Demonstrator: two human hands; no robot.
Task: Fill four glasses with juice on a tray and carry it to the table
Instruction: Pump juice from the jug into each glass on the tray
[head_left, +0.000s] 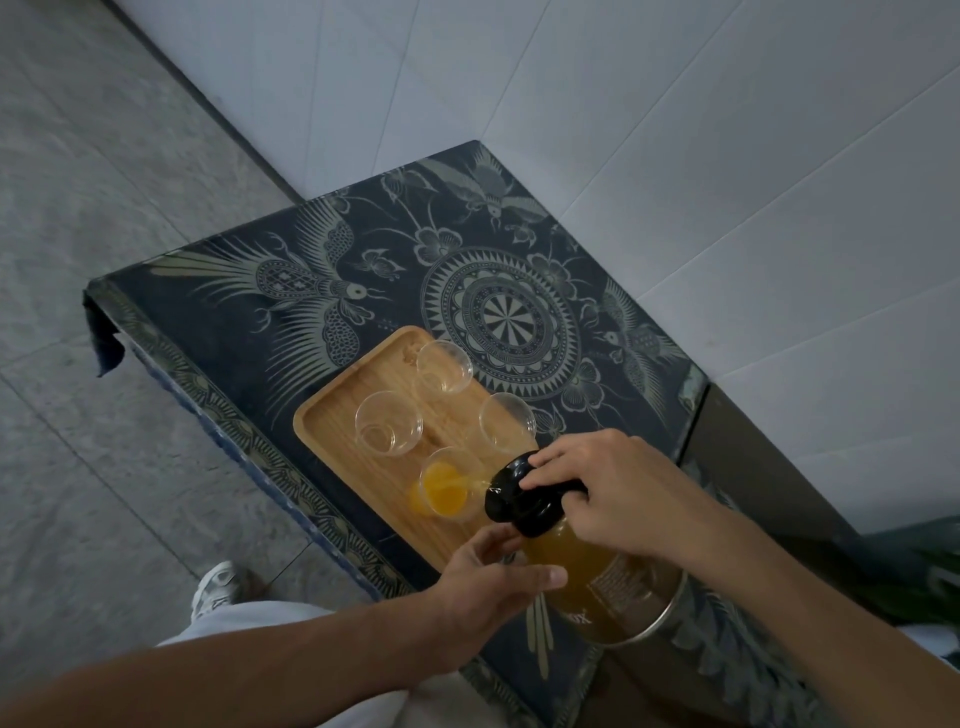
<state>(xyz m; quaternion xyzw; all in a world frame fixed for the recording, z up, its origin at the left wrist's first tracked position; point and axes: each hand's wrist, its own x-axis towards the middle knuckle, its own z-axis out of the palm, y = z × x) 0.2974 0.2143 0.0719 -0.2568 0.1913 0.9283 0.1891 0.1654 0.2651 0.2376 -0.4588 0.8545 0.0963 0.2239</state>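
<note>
Head view: right hand (618, 493) fingers wrapped on the black-lidded glass juice jug (587, 561), tilted; left hand (488, 582) fingers steady its side; orange juice streams into the nearest clear glass (447, 486); three empty glasses beside it on the oblong wooden tray (332, 415), on the dark patterned counter (234, 291).

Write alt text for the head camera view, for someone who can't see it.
Two hands tilt a glass jug with a black lid, pouring orange juice into the nearest clear glass on a wooden tray. Three other clear glasses stand empty on the tray, which rests on a dark patterned tablecloth.
</note>
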